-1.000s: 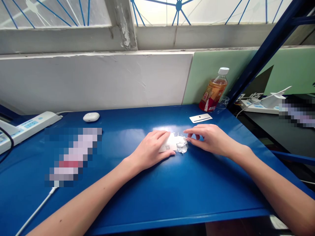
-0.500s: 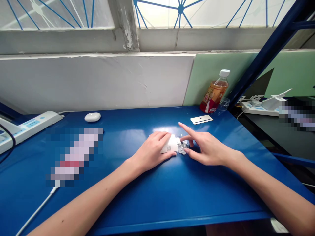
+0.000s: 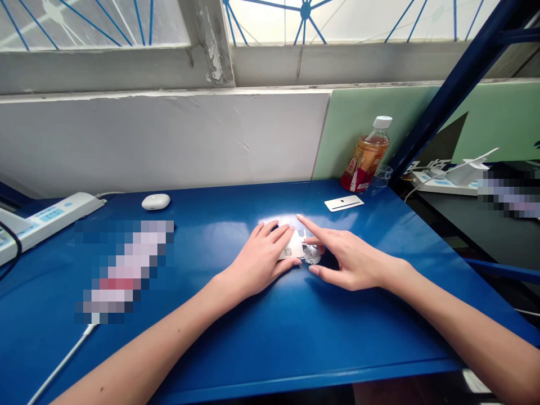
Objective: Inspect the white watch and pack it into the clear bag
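Observation:
Flat on the blue desk [image 3: 295, 332], my left hand [image 3: 259, 256] presses down a small white printed packet [image 3: 291, 251] bearing a square code. Its fingers are stretched out over the packet's left part and hide much of it. At the packet's right end lies a shiny, crinkled silver foil piece [image 3: 312, 255]. My right hand [image 3: 352, 256] hovers around that foil with fingers apart. Its index finger points forward above the packet, the thumb is just below the foil, and the other fingertips touch or nearly touch the foil's upper edge.
A white card with a dark stripe [image 3: 343, 203] lies at the back right, before a drink bottle [image 3: 366, 160]. Further left are a white earbud case [image 3: 156, 202], a blurred-out phone-like object [image 3: 126, 264] on a white cable [image 3: 63, 363], and a power strip [image 3: 54, 216].
My right thumb has moved off the foil towards me, and the right index finger has shifted left over the packet. My left fingers are spread a little wider. The camera view has shifted slightly.

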The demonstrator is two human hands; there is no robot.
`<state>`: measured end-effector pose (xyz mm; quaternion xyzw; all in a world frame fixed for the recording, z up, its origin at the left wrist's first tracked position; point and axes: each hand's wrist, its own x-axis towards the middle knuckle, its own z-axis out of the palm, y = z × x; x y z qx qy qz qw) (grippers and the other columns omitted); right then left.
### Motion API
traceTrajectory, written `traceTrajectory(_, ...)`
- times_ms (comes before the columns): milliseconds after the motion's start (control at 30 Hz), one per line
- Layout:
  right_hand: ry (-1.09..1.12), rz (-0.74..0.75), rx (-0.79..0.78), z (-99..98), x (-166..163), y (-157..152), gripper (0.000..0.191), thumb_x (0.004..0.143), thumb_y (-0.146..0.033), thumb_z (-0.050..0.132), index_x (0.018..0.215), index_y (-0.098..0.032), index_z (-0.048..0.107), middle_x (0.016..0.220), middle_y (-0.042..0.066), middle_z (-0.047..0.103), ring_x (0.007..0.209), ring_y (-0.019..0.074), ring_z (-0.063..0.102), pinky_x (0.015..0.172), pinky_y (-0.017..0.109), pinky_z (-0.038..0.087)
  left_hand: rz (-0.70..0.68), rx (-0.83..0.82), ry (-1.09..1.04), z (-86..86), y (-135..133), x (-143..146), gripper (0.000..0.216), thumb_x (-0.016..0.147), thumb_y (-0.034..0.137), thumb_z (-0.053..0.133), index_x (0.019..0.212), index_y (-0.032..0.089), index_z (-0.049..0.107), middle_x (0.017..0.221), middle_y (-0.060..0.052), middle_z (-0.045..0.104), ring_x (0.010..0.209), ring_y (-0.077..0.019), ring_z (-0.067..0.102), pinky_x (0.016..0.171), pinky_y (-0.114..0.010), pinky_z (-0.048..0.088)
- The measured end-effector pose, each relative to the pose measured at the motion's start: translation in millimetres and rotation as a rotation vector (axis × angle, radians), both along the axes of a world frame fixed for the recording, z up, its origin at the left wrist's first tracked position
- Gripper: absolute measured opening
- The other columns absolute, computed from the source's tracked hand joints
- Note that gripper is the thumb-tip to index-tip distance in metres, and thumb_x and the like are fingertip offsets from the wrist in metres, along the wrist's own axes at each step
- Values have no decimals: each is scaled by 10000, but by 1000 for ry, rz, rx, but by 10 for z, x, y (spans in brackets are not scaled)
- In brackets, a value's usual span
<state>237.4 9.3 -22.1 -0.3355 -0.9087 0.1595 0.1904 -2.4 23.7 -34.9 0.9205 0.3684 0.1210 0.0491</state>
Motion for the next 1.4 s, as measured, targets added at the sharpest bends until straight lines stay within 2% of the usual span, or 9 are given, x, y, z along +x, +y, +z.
traceTrajectory(133,-20,-47,31,50,41,54,640,924,-310,548,1513,-155,352,1119,107,734,975,253,669,817,378,535,20,-68,151,23,-24,-4,675,1025,541,354,1538,107,296,1591,-161,321,1482,-362,242,1166,-573,229)
traceTrajectory(200,-12,-136,89,73,70,88,450,945,-295,517,1374,-162,538,1053,96,748,959,248,673,819,379,536,8,-84,174,44,-33,-8,668,1038,534,303,1550,108,269,1603,-148,297,1494,-352,212,1172,-563,217)
traceTrajectory(300,-33,-292,170,87,103,123,350,949,-287,500,1239,-151,641,981,104,757,905,264,695,779,397,548,-6,-84,180,68,-40,-12,652,1046,522,274,1553,112,264,1603,-134,299,1502,-346,187,1173,-559,216)
traceTrajectory(400,-47,-321,150,78,104,122,325,945,-273,509,1205,-151,659,934,96,764,852,263,713,734,392,561,-4,-72,174,66,-43,-11,645,1049,516,264,1554,115,262,1604,-131,300,1501,-342,193,1174,-547,216)
traceTrajectory(567,48,-164,82,38,38,85,320,949,-262,540,1234,-147,631,1158,120,723,1047,245,675,907,387,545,0,-57,173,39,-46,-15,644,1049,513,264,1548,105,270,1597,-144,313,1494,-342,215,1172,-540,215)
traceTrajectory(733,68,-32,69,2,-34,76,327,945,-305,582,1228,-151,640,1199,133,703,1140,260,627,971,417,534,0,-48,155,22,-44,-19,635,1048,509,275,1538,106,291,1589,-146,331,1483,-343,249,1161,-546,238)
traceTrajectory(967,14,5,142,40,-68,40,269,961,-240,521,1158,-163,688,1221,144,702,1201,290,616,982,471,552,-5,-40,153,56,-56,0,621,1048,485,303,1520,81,319,1574,-171,350,1464,-359,286,1142,-564,264)
traceTrajectory(1200,-64,-7,170,11,-93,-25,334,947,-194,504,1232,-93,646,1282,172,671,1282,300,567,1040,452,525,-3,-41,155,51,-56,6,618,1045,480,317,1520,84,321,1569,-169,362,1468,-355,278,1144,-559,262)
traceTrajectory(1400,-148,-6,350,-30,-133,-38,330,938,-176,487,1179,-39,665,1227,207,687,1237,337,593,1036,493,522,-4,-24,153,26,-54,1,615,1046,476,312,1518,82,323,1571,-163,363,1462,-355,292,1147,-550,255)
